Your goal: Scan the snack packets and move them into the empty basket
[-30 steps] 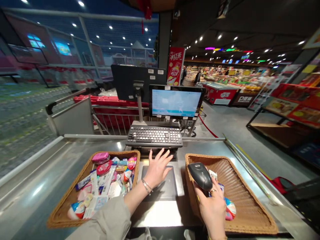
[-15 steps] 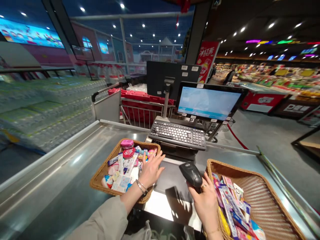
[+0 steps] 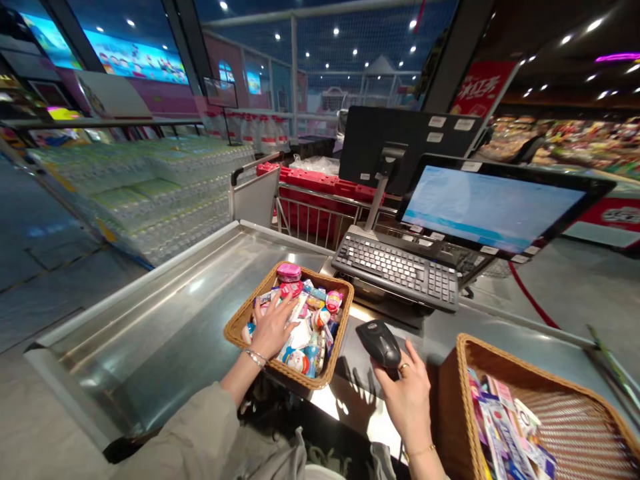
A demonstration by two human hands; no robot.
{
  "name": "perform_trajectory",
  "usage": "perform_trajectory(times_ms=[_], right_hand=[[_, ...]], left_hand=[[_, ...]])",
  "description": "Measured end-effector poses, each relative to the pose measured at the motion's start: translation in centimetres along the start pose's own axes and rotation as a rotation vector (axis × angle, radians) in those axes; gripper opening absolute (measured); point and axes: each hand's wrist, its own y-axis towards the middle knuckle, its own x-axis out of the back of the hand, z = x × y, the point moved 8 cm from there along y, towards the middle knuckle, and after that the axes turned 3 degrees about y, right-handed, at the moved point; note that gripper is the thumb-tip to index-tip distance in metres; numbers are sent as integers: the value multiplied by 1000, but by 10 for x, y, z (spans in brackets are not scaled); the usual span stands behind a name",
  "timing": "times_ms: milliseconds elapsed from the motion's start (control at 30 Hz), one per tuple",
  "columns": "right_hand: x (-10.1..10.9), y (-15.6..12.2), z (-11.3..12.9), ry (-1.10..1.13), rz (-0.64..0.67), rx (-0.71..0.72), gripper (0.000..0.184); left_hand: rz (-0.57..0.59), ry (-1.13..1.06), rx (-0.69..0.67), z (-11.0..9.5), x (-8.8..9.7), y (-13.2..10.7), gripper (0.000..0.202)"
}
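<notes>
My left hand (image 3: 273,325) lies in the left wicker basket (image 3: 239,320), fingers spread over several small colourful packets (image 3: 310,327); it grips none that I can see. My right hand (image 3: 406,393) is closed round a black barcode scanner (image 3: 379,342), held above the steel counter between the two baskets. A second wicker basket (image 3: 453,393) at the right holds several flat packets (image 3: 500,420).
A black keyboard (image 3: 397,270) and a lit till screen (image 3: 493,208) stand behind the baskets, with a second monitor's back (image 3: 400,140) beyond. A steel counter (image 3: 170,320) runs left. Red shopping baskets (image 3: 325,190) and stacked bottled water (image 3: 150,193) lie beyond.
My view has swung left. My left hand moved from the scanner plate into the left basket onto the packets. My right hand keeps the scanner, now over the counter instead of the right basket.
</notes>
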Motion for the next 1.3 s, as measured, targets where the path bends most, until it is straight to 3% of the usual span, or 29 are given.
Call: perform_trajectory(times_ms=[267,433,633,867,1067,1300], right_hand=[[-14,0,16,12,25,4,36],[-17,-3,15,2,32,26,39],[-16,-8,14,8,27,22,40],[-14,-11,8,11,10,1,36],[-13,-13,7,-5,11,5,39],[-11,-16,5,-35,-10,20,39]], left_hand=[[196,76,-49,59,-2,-15,44],[178,99,-44,79,6,-19,46],[200,154,-114,80,13,-16,53],[229,227,-149,87,16,2,38],[263,264,-267,80,4,16,21],[310,261,-326,82,-9,24,20]])
